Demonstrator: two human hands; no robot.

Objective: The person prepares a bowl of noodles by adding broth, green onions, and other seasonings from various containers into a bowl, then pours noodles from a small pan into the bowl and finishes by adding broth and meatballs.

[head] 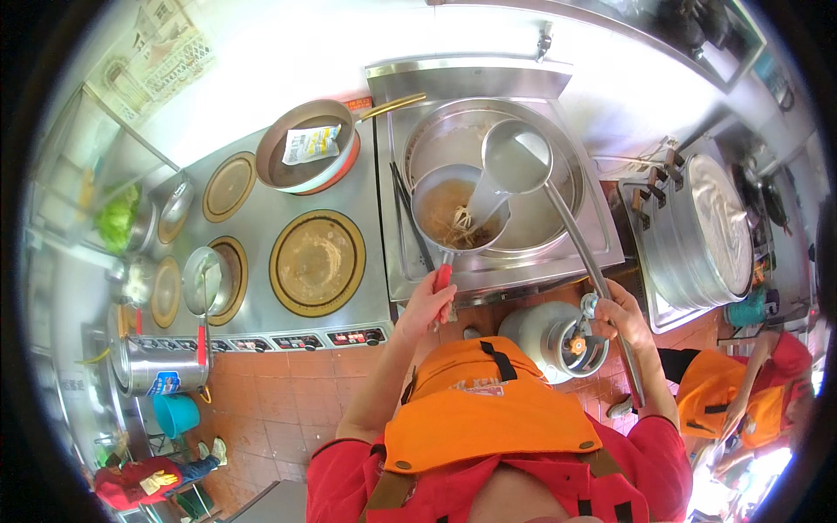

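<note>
My left hand (428,306) grips the red handle of a saucepan (439,208) that holds brownish liquid and pale noodles. In my right hand (621,314) is the long metal handle of a ladle (516,157). The ladle's bowl is tipped over the saucepan, and whitish liquid runs from it into the pan. Both are above a large round pot (579,189) of cloudy liquid set in the stainless steel cooker. A pair of long dark chopsticks (409,212) lies on the cooker, left of the pot.
Left is a hob (255,333) with a frying pan (274,140) holding a packet (311,144), and a small saucepan (193,281). A gas cylinder (533,333) stands below the cooker; stacked metal steamers (693,242) are right. Other people are at lower left (140,480) and right (726,392).
</note>
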